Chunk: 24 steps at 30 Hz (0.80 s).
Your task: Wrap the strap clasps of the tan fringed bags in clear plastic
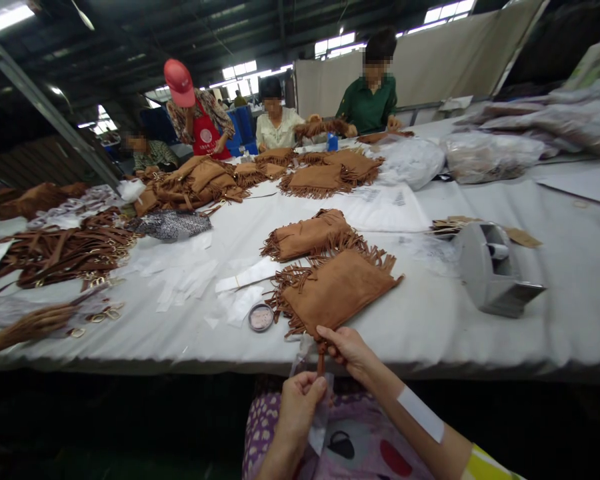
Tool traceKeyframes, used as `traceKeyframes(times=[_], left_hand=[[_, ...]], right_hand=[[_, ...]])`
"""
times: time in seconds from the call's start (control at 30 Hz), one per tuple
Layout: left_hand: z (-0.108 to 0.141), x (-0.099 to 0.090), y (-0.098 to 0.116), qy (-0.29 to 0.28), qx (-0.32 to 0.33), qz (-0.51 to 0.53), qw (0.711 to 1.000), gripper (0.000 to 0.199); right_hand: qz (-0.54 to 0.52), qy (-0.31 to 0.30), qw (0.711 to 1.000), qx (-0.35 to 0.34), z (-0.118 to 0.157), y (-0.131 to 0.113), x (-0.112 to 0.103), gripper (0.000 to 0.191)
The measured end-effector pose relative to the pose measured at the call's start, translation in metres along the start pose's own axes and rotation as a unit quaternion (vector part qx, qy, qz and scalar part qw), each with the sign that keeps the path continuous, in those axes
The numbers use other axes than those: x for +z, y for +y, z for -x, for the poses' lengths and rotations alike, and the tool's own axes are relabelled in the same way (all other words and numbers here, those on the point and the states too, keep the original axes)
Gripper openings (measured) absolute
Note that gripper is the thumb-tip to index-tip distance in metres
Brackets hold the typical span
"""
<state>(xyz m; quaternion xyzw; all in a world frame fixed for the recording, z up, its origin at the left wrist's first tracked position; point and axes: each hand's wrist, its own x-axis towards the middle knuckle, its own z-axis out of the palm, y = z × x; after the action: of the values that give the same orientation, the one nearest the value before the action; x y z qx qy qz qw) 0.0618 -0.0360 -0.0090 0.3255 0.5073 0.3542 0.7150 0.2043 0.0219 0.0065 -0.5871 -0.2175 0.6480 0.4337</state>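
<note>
A brown fringed bag [335, 290] lies flat near the table's front edge, its lower corner pinched by my right hand [347, 348]. From that corner a short brown strap or tassel [321, 360] hangs over the edge. Just below, my left hand [300, 403] is closed on a clear plastic sleeve [320, 420] around the strap's lower end; the fingertips hide part of it. A second fringed bag [310, 235] rests behind the first, touching its fringe. Left of the near bag sits a small round tin [261, 318] with pinkish contents.
A grey tape dispenser [495, 270] stands at right. White paper strips [190, 273] and brown straps with metal clasps [70, 247] lie left, where another person's hand [40, 323] reaches in. Piled bags [200, 180] and plastic-wrapped bundles [490, 157] are farther back, with several people behind.
</note>
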Motion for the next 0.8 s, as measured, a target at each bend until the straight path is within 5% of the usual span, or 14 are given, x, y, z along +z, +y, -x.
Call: traceKeyframes(times=[0.47,0.8], left_hand=[[-0.028,0.02,0.005,0.06,0.014,0.054,0.997,0.05],[-0.029,0.042,0.012,0.081,0.025,0.143,0.986,0.032]], right_hand=[[-0.009,-0.053,0.998,-0.025,-0.002,0.004,-0.007,0.041],[0.014,-0.044,0.998,-0.035,-0.001,0.016,-0.01,0.047]])
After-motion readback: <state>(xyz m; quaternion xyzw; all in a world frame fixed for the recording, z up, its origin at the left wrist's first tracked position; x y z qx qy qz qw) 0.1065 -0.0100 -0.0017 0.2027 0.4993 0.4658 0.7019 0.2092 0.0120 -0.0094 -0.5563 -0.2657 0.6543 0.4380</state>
